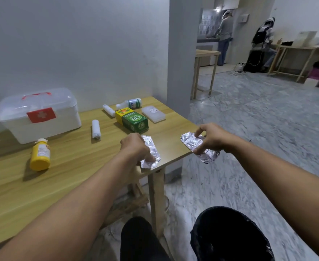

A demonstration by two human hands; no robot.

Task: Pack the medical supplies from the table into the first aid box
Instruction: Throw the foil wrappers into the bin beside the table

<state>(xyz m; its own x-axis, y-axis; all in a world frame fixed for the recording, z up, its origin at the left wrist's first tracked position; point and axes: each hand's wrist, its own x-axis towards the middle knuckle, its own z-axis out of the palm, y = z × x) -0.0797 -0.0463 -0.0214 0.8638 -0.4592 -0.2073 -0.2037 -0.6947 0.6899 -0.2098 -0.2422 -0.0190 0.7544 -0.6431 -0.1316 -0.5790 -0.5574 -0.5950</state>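
Observation:
The white first aid box (41, 127) with a red handle and red cross label stands shut at the table's back left. My left hand (134, 147) grips a silver foil pill strip (151, 151) at the table's near right corner. My right hand (214, 138) holds a second silver foil strip (192, 143) just past the table's right edge. On the table lie a yellow bottle (40, 154), a white bandage roll (96, 129), a green and yellow box (133, 120), a white tube (107, 109), a white bottle with a green label (131, 103) and a flat white case (153, 114).
The wooden table (70, 166) stands against a grey wall. A grey pillar (181, 53) rises behind its right corner. Marble floor spreads to the right. Two people stand far back by more wooden tables (207, 53). My knees in dark trousers (226, 232) are below.

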